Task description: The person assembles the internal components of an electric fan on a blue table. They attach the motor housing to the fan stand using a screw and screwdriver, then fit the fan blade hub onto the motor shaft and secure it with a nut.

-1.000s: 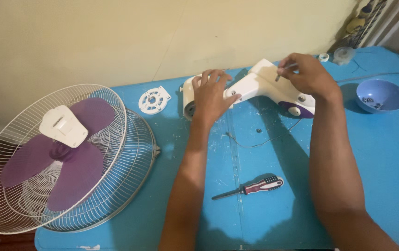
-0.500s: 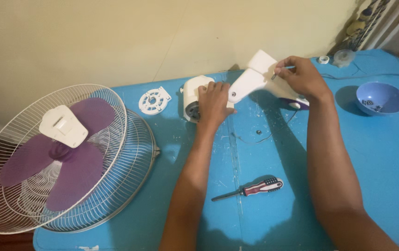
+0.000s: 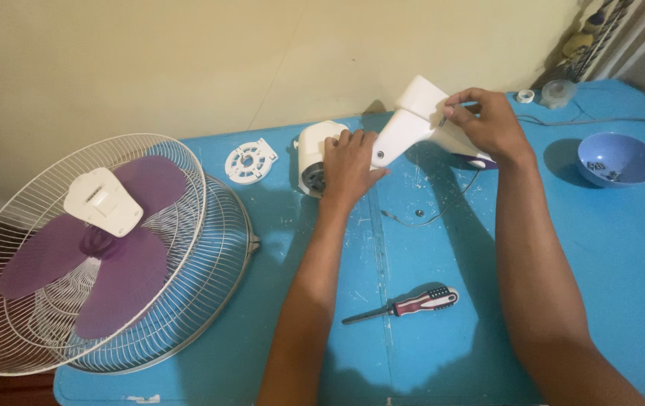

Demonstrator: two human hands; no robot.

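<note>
The left hand (image 3: 346, 167) lies palm-down over the joint between the white plastic motor housing (image 3: 313, 159) and the white plastic fan neck piece (image 3: 413, 124), so how the two parts meet is hidden; its fingers are spread and pressed on them rather than curled round. The right hand (image 3: 488, 124) has its fingertips pinched on a thin metal tool (image 3: 443, 119) at the top of the neck piece, and most of that tool is covered, so its kind cannot be told. A purple patch at the neck piece's far end is mostly hidden behind the right wrist.

The neck piece is glossy white, angled, lifted at its wide end and leaning up off the blue table (image 3: 608, 248) near the back wall.

On the table lie one red-and-black handled screwdriver (image 3: 405, 303) between the forearms, one thin grey wire (image 3: 431, 214) with one small round washer (image 3: 418, 213) beside it, one white round slotted plastic disc (image 3: 249, 161), one blue plastic bowl (image 3: 617, 159) holding small dark parts too small to count, and two rolls of tape (image 3: 555, 90) at the back corner. One white wire fan cage with purple blades (image 3: 97, 248) overhangs the table's left edge, its rim cut off.
</note>
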